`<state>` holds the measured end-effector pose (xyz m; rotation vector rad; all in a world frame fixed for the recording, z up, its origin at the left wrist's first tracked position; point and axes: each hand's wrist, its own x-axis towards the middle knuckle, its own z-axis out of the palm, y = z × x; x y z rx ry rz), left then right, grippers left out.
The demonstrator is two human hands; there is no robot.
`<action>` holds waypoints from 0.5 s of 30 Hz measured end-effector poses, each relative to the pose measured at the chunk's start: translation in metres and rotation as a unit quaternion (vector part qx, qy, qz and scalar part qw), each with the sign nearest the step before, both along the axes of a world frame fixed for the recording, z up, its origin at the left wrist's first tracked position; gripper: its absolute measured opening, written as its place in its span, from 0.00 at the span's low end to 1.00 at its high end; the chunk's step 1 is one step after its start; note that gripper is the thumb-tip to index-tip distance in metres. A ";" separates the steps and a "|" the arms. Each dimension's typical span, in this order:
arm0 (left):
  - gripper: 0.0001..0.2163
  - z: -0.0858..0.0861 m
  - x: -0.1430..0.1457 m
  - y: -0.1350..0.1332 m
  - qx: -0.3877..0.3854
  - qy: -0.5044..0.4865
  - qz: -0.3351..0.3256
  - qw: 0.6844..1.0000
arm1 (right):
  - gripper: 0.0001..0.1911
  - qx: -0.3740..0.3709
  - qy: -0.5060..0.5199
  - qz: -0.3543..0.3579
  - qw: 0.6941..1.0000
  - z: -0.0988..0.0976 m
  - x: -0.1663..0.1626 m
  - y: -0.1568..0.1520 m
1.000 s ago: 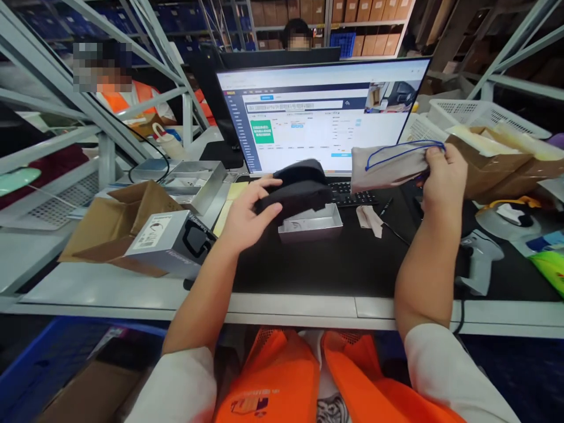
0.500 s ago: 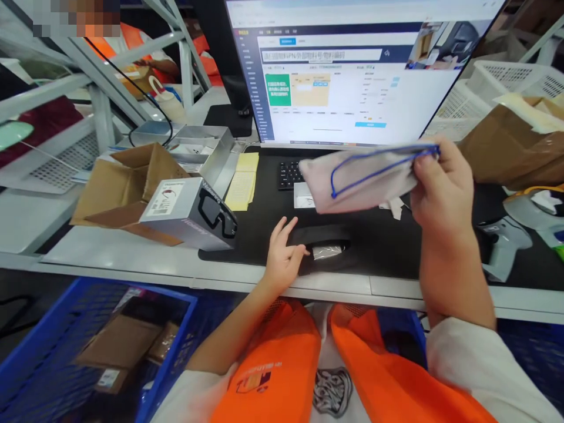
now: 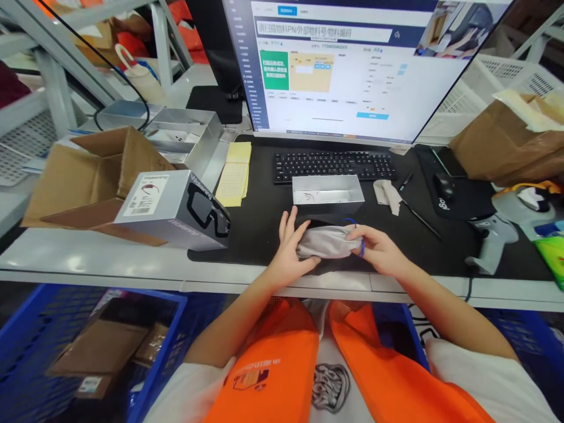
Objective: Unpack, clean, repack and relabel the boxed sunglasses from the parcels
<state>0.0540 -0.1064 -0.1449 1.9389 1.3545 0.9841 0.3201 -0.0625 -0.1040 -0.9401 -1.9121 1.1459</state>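
Note:
A light grey cloth drawstring pouch [image 3: 329, 242] lies crosswise between my hands, close above the front of the black desk mat. My left hand [image 3: 288, 252] closes round the pouch's left end, thumb below and fingers above. At the other end, my right hand [image 3: 381, 249] pinches the cloth beside the blue cord. Beneath and behind the pouch shows part of a black case [image 3: 318, 221], mostly hidden. An open silver-grey box tray [image 3: 328, 191] sits just beyond, in front of the keyboard [image 3: 335, 166].
On the left stand a printed sunglasses box [image 3: 171, 205], an open cardboard carton [image 3: 92, 182] and yellow paper slips [image 3: 234, 174]. A monitor [image 3: 317, 82] rises behind. To the right are a mouse [image 3: 444, 187], a barcode scanner [image 3: 493, 241] and a brown bag [image 3: 506, 141]. A blue crate [image 3: 176, 317] is below.
My right hand has brought the pouch down and left from in front of the monitor. My left hand, earlier beside the black case, now grips the pouch too.

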 end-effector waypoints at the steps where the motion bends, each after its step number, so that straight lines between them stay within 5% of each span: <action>1: 0.37 0.000 0.000 -0.001 -0.002 -0.001 -0.001 1.000 | 0.15 0.039 -0.026 -0.004 0.999 -0.002 -0.003 0.002; 6: 0.34 -0.004 0.003 -0.004 0.012 0.003 0.014 1.000 | 0.08 0.249 -0.189 -0.110 0.943 0.004 0.004 0.003; 11: 0.31 -0.007 0.010 -0.002 0.045 0.023 0.037 0.998 | 0.12 0.182 -0.285 0.019 0.941 0.014 0.003 0.001; 15: 0.18 -0.004 0.012 -0.002 0.128 0.017 0.073 0.989 | 0.19 0.143 -0.403 0.109 0.897 0.012 -0.006 0.008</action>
